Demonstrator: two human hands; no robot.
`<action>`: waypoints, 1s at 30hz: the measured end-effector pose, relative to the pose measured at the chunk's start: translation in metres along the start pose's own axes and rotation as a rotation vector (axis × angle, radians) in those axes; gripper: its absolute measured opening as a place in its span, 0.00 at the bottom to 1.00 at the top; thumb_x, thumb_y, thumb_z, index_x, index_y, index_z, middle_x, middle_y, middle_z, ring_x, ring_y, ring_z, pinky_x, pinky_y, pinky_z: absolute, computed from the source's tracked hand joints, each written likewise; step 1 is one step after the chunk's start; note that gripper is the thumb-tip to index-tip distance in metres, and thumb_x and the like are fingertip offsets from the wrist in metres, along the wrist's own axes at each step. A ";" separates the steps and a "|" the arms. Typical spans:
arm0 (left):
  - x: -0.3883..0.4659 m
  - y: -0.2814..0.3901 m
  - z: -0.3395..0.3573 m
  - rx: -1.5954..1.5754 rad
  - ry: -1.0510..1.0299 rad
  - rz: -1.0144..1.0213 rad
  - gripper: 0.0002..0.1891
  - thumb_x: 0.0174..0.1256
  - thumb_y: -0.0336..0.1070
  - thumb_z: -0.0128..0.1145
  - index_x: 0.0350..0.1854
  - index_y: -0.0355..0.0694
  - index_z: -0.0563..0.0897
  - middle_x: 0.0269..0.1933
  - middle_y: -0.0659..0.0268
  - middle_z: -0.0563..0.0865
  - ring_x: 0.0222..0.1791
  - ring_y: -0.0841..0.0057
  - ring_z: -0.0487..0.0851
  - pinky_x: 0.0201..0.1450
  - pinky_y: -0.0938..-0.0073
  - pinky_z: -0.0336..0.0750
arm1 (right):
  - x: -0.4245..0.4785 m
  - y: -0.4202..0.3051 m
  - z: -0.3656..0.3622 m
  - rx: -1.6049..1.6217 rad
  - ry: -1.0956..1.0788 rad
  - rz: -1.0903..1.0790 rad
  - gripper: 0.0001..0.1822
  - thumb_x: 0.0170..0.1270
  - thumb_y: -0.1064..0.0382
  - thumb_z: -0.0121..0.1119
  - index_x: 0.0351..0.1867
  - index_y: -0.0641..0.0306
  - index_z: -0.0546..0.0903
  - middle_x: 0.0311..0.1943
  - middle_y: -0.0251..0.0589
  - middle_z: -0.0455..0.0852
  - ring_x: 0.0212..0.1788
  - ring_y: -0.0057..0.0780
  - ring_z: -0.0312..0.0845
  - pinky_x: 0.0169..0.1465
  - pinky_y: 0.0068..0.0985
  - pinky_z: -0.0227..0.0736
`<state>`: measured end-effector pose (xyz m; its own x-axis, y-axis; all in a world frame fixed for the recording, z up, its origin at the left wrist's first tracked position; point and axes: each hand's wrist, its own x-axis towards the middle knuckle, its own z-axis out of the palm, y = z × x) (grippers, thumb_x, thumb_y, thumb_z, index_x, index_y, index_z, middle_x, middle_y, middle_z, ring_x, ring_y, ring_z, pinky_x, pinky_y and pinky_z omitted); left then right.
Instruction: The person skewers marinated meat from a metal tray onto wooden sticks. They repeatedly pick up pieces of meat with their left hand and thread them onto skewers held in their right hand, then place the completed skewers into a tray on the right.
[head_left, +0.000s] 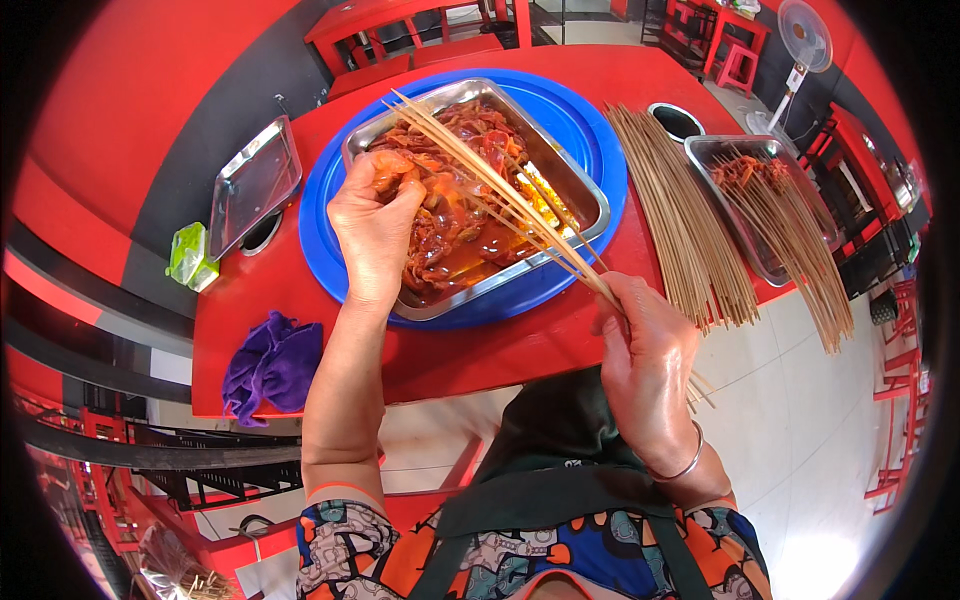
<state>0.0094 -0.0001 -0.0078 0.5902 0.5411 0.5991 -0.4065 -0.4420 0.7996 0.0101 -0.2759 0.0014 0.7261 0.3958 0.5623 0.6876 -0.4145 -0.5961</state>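
Note:
My left hand (380, 221) pinches a slice of marinated meat (390, 166) between thumb and fingers, over the left side of a steel tray. In my right hand (645, 352) is a bundle of bamboo skewers (495, 180), pointing up and left across the tray. One thinner skewer from that hand reaches toward the pinched meat; whether it pierces the slice is hidden by my fingers. Red, oily marinated meat (457, 232) fills much of the steel tray (592, 217), with liquid pooled at its right. Beneath the tray lies a round blue plastic lid or tray (607, 150).
Loose bamboo skewers (679, 217) lie in a pile on the red table (465, 367). Beyond them, a second steel tray (769, 266) holds meat-loaded skewers (787, 217). At the left are a tilted steel tray (255, 187), a green tissue pack (191, 255) and a purple cloth (274, 367).

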 end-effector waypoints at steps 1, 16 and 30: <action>0.000 0.002 0.001 -0.005 -0.001 -0.009 0.09 0.64 0.15 0.61 0.43 0.33 0.84 0.40 0.72 0.88 0.41 0.88 0.83 0.48 0.83 0.79 | 0.000 0.001 0.003 -0.002 0.006 -0.006 0.17 0.56 0.80 0.63 0.48 0.65 0.82 0.28 0.49 0.81 0.31 0.49 0.81 0.33 0.42 0.74; 0.011 0.000 -0.008 0.171 -0.201 -0.110 0.05 0.69 0.21 0.63 0.44 0.32 0.83 0.41 0.65 0.90 0.43 0.80 0.87 0.48 0.80 0.80 | 0.023 0.022 0.017 0.209 -0.027 0.172 0.09 0.69 0.75 0.57 0.48 0.65 0.82 0.27 0.46 0.87 0.30 0.44 0.87 0.35 0.35 0.78; 0.003 0.016 -0.017 1.041 -0.847 -0.068 0.09 0.51 0.30 0.67 0.34 0.33 0.87 0.36 0.49 0.89 0.46 0.51 0.87 0.49 0.54 0.79 | 0.026 0.043 -0.008 0.271 -0.033 0.191 0.06 0.77 0.69 0.58 0.47 0.69 0.83 0.32 0.43 0.85 0.34 0.31 0.82 0.42 0.28 0.74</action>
<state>-0.0069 0.0063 0.0074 0.9883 0.1449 0.0477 0.1329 -0.9714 0.1970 0.0585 -0.2894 -0.0051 0.8382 0.3601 0.4096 0.5101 -0.2521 -0.8223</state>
